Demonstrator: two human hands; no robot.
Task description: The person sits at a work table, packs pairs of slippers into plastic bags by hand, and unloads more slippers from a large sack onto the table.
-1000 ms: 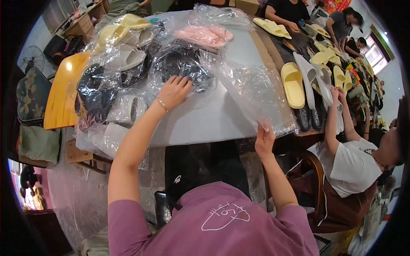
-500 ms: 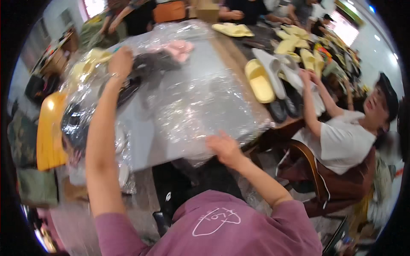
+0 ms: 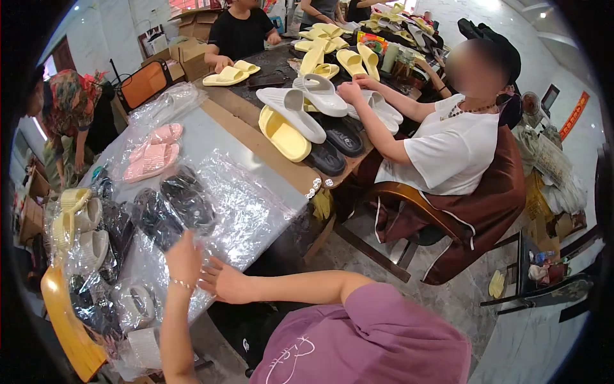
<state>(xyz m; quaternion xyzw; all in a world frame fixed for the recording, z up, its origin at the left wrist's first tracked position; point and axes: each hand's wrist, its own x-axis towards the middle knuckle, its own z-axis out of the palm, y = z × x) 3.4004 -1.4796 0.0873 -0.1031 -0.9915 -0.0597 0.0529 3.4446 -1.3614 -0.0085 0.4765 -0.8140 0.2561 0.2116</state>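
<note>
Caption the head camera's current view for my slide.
Left hand and right hand close together near plastic-wrapped black slippers, pink slippers beyond.

Two pink slippers [image 3: 153, 161] lay toward the grey table's [image 3: 207, 136] far edge. Two black slippers [image 3: 187, 196] lay bagged toward its near edge.

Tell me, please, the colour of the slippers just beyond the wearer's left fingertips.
The slippers are black; the head view shows them best.

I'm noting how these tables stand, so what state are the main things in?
Left hand, blurred, grip unclear
Right hand, fingers spread
Black slippers ahead of the hands, in clear plastic
Pink slippers, in clear plastic
Loose clear plastic, lying flat
Front yellow slipper, unbagged
Grey slipper overlapping it, unbagged
</note>
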